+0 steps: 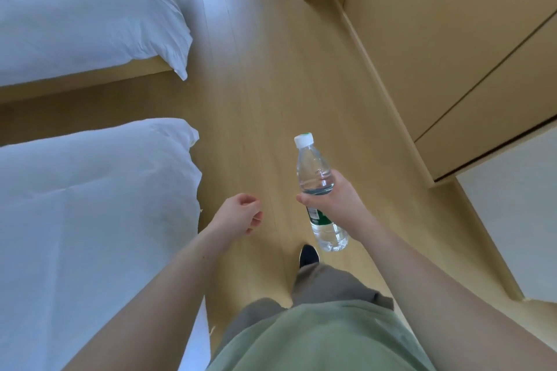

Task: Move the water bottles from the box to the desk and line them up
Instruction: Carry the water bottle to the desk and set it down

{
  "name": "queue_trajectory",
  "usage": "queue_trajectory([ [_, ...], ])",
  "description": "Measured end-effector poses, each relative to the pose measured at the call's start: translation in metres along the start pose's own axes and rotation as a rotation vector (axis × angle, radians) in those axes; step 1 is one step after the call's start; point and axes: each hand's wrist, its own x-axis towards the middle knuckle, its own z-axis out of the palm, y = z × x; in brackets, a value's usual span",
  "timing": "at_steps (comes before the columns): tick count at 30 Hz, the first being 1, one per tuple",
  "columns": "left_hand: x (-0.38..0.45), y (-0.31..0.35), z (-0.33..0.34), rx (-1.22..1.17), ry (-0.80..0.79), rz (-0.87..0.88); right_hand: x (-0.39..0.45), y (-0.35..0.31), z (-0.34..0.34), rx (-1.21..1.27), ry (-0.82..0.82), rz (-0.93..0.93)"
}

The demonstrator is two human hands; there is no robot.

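Hands outstretched — right hand [337, 200] grips water bottle [316, 172], left hand [241, 215] seemingly loosely curled, empty.

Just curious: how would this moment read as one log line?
right hand: grips water bottle | left hand: holds nothing | place: floor between beds

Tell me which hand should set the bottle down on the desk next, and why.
The right hand, probably: it already grips the water bottle around its middle, cap up. The left hand hangs loosely curled and holds nothing. No desk or box is plainly in view.
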Motion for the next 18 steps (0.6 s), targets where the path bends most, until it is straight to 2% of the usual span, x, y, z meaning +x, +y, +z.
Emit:
queue_trajectory([
  [9,0.067,0.09,-0.02,-0.022,0.044,0.013,0.115,-0.07,-0.019,-0.029,-0.08,-0.027],
  [18,0.174,0.168,-0.073,-0.003,0.017,0.011,0.229,-0.135,-0.008,-0.018,-0.061,0.0],
])
